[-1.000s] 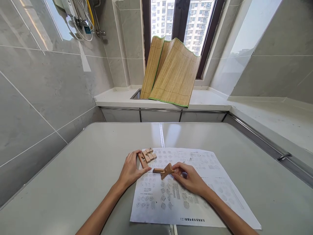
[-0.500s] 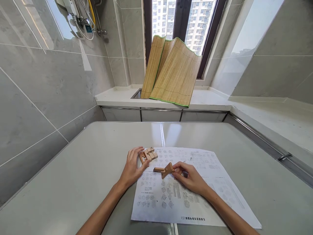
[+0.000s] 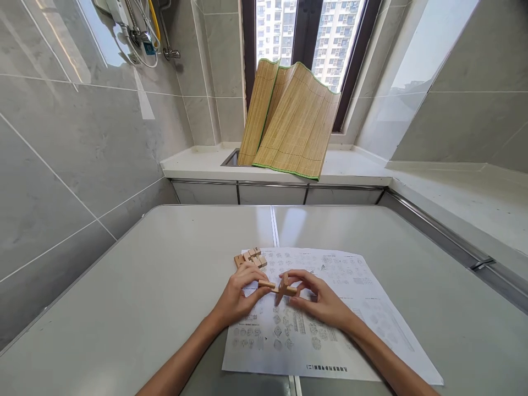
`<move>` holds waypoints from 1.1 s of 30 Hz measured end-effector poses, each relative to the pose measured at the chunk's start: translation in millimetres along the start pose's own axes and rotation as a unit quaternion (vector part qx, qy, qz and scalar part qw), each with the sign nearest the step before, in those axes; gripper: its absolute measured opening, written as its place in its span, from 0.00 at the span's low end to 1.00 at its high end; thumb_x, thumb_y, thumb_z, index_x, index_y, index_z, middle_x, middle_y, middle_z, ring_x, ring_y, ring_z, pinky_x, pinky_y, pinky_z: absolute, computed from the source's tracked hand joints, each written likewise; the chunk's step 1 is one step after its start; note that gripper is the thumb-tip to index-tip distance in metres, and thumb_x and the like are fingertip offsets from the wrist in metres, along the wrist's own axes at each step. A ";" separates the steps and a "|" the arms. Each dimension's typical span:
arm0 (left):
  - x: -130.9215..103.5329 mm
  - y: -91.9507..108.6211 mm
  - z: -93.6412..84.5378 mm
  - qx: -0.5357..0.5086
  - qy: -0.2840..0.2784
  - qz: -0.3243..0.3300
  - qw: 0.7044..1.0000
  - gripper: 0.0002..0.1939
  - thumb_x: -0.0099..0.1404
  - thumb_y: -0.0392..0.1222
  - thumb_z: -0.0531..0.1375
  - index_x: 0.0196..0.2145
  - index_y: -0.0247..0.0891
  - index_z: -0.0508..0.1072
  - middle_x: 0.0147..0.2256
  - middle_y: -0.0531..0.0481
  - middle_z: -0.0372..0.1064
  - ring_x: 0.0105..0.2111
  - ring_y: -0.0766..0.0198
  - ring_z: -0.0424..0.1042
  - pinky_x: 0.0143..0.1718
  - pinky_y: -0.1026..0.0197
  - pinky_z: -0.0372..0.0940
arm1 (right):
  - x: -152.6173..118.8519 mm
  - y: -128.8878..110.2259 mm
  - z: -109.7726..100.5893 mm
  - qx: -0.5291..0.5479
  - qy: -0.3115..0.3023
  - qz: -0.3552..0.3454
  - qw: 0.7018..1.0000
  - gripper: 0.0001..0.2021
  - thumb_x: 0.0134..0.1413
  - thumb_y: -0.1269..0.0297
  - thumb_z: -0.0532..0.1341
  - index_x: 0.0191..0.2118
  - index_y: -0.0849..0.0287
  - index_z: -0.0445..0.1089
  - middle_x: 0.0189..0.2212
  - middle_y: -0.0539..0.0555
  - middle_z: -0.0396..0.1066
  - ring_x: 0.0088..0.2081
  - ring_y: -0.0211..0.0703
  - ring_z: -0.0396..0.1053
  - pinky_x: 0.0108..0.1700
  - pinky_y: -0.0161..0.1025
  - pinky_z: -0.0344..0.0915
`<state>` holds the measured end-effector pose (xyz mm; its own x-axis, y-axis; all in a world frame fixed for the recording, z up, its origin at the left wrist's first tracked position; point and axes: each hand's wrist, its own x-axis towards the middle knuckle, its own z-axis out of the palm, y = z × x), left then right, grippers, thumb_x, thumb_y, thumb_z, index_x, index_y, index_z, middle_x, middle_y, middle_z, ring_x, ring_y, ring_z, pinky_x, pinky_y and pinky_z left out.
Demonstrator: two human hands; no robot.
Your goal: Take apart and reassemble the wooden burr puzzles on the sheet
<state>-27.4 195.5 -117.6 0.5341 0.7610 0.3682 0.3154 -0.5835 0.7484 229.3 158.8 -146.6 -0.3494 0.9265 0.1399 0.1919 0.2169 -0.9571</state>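
Note:
Both of my hands hold a small assembly of wooden pieces above the printed sheet. The fingertips of my left hand pinch the end of its left stick. On the other side, my right hand grips the flat crosspiece and the short end that sticks out to the right. Just beyond my left hand, several loose wooden blocks lie together at the sheet's upper left corner. The white sheet, covered with small printed diagrams, lies flat under both hands.
The sheet rests on a pale folding table with a seam down its middle. Behind it a bamboo mat leans on a white counter, in front of the window. Tiled walls stand at both sides.
My left hand has moved from the loose blocks towards me and to the right, and has taken hold of the assembly's left stick. The crosspiece has turned and appears more edge-on.

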 end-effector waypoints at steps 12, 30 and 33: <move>0.5 2.6 -0.7 -0.125 -0.085 -0.089 0.984 0.14 0.68 0.52 0.63 0.39 0.39 0.82 0.36 0.45 0.78 0.39 0.56 0.76 0.45 0.56 0.69 | -3.1 13.8 0.7 0.276 -0.141 0.045 0.950 0.32 0.49 0.50 0.74 0.57 0.54 0.66 0.48 0.60 0.76 0.48 0.55 0.77 0.48 0.52 0.74; -1.2 1.2 0.6 -0.156 -0.101 -0.135 0.973 0.14 0.67 0.52 0.63 0.38 0.38 0.81 0.39 0.46 0.79 0.40 0.57 0.76 0.46 0.57 0.68 | -2.0 7.6 -0.4 0.271 -0.183 0.050 0.944 0.23 0.60 0.46 0.66 0.47 0.54 0.58 0.33 0.56 0.80 0.39 0.51 0.80 0.34 0.40 0.70; -2.2 -2.0 2.8 -0.159 -0.096 -0.139 0.973 0.15 0.67 0.53 0.63 0.39 0.38 0.81 0.39 0.45 0.79 0.41 0.56 0.76 0.47 0.56 0.69 | -1.5 8.2 1.4 0.266 -0.186 0.044 0.945 0.21 0.62 0.47 0.65 0.46 0.53 0.57 0.35 0.56 0.79 0.41 0.52 0.80 0.34 0.39 0.69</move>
<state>-27.0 194.2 -121.5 0.6091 0.7920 0.0407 0.2266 -0.2230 0.9481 230.1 158.8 -155.0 -0.6711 0.7397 0.0504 -0.2184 -0.1323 -0.9669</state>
